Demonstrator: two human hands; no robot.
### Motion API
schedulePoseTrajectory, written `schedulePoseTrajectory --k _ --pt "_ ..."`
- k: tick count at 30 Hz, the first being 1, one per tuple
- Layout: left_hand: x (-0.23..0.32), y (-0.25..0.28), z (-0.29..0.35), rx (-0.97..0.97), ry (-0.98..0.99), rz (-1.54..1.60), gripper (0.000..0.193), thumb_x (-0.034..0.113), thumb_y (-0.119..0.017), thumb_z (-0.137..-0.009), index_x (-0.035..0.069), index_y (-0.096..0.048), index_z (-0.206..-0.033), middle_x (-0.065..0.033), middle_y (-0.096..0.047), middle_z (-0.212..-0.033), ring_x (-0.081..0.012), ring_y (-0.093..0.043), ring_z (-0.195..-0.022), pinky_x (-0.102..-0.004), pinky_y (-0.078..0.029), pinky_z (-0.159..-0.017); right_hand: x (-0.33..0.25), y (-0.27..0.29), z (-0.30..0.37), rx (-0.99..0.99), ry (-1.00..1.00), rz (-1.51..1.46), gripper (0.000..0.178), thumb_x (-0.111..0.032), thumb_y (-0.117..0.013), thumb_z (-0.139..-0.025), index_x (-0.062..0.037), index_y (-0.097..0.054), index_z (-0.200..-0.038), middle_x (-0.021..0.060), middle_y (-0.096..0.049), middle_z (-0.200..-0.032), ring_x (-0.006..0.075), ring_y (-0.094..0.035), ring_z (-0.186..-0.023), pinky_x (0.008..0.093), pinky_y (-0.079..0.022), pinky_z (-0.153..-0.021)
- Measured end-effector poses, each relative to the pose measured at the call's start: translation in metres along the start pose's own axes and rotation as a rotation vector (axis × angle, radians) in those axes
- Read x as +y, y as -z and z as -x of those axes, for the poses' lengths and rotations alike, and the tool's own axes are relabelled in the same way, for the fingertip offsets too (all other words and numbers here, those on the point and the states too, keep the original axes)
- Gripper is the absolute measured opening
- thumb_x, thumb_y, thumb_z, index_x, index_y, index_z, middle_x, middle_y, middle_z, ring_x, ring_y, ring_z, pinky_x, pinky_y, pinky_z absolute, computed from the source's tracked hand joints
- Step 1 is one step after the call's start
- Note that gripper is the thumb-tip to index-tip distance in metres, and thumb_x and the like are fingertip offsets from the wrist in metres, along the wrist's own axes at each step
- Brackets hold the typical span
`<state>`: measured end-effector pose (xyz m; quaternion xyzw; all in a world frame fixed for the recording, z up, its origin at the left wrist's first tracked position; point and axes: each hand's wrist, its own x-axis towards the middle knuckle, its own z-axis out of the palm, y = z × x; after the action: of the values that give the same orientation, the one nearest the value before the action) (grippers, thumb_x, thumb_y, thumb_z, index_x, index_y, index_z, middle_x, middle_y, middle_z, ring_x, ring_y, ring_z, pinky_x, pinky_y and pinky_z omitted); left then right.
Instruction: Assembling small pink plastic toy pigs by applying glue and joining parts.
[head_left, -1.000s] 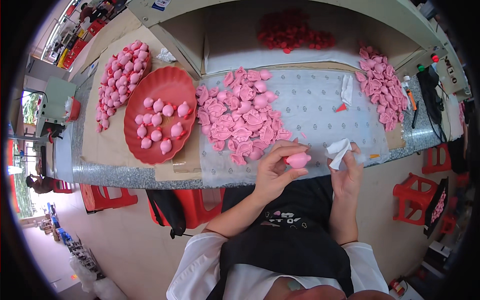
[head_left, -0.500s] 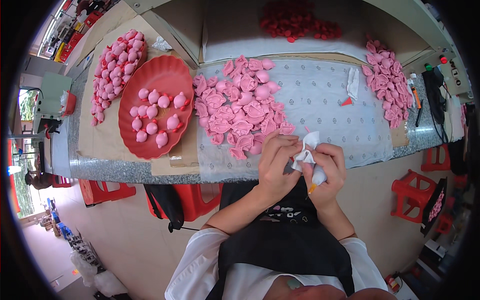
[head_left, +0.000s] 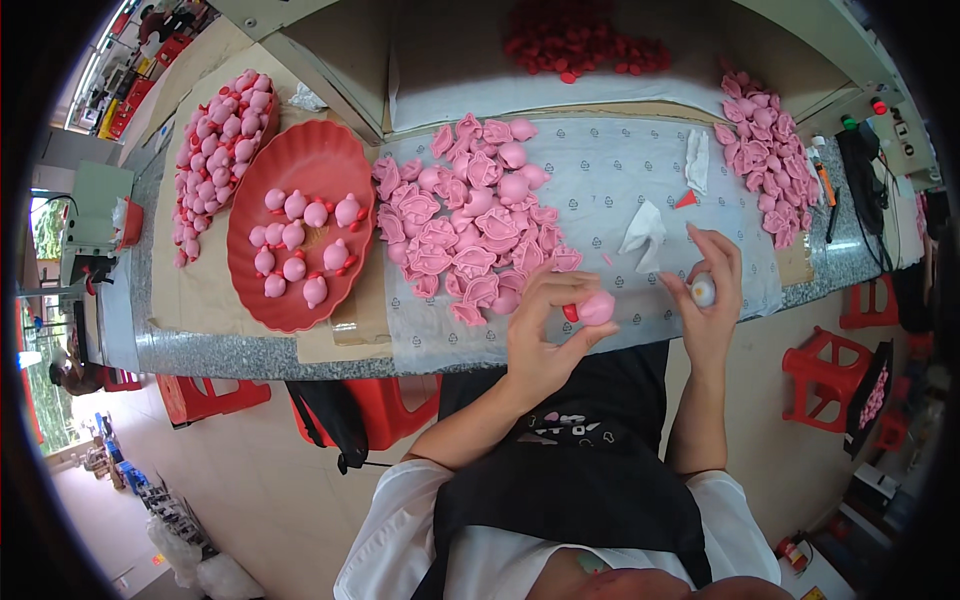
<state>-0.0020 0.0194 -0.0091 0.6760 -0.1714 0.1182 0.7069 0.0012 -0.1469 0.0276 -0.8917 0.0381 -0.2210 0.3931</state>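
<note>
My left hand (head_left: 547, 330) pinches a pink rounded plastic piece (head_left: 598, 308) with a small red part on its left side, just above the table's front edge. My right hand (head_left: 714, 290) keeps a small white squeeze bottle with a yellowish tip (head_left: 703, 291) against its palm, its thumb and forefinger apart. A crumpled white tissue (head_left: 643, 232) lies on the sheet just beyond that hand, touching neither hand. Left of it is a heap of pink petal-shaped pieces (head_left: 470, 235). A red scalloped dish (head_left: 315, 165) holds several pink balls with red parts.
More pink-and-red pieces are piled at the far left (head_left: 222, 140), and pink pieces at the right (head_left: 768, 150). Red parts (head_left: 585, 50) lie inside the open shelf. A folded tissue (head_left: 697, 160), a red cone (head_left: 686, 200) and an orange-handled tool (head_left: 825, 185) sit toward the right.
My hands have moved apart, and the tissue they held now lies on the sheet. The pink piece shows in my left hand; my right has moved right with the bottle.
</note>
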Motion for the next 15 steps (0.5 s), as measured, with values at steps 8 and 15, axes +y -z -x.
schedulePoseTrajectory --k 8,15 --pt "0.003 -0.014 0.005 -0.089 0.453 1.041 0.034 0.009 -0.063 -0.069 0.006 -0.042 -0.096 -0.0095 -0.050 -0.097 -0.0171 -0.050 -0.090 -0.0290 -0.040 -0.079 -0.016 -0.031 0.034 -0.209 -0.036 -0.997 0.022 0.001 -0.067 -0.059 -0.0022 -0.056 -0.078 0.0115 -0.048 -0.097 0.0129 -0.049 -0.075 0.0246 -0.041 -0.066" --pt "0.003 -0.017 0.008 -0.021 0.409 1.043 0.034 0.009 -0.064 -0.069 0.007 -0.043 -0.095 -0.0084 -0.048 -0.099 -0.0155 -0.049 -0.091 -0.0260 -0.042 -0.075 -0.022 -0.040 0.037 -0.159 -0.120 -1.314 0.015 0.000 -0.065 -0.063 -0.0018 -0.055 -0.073 0.0163 -0.052 -0.092 0.0193 -0.052 -0.084 0.0298 -0.042 -0.075"
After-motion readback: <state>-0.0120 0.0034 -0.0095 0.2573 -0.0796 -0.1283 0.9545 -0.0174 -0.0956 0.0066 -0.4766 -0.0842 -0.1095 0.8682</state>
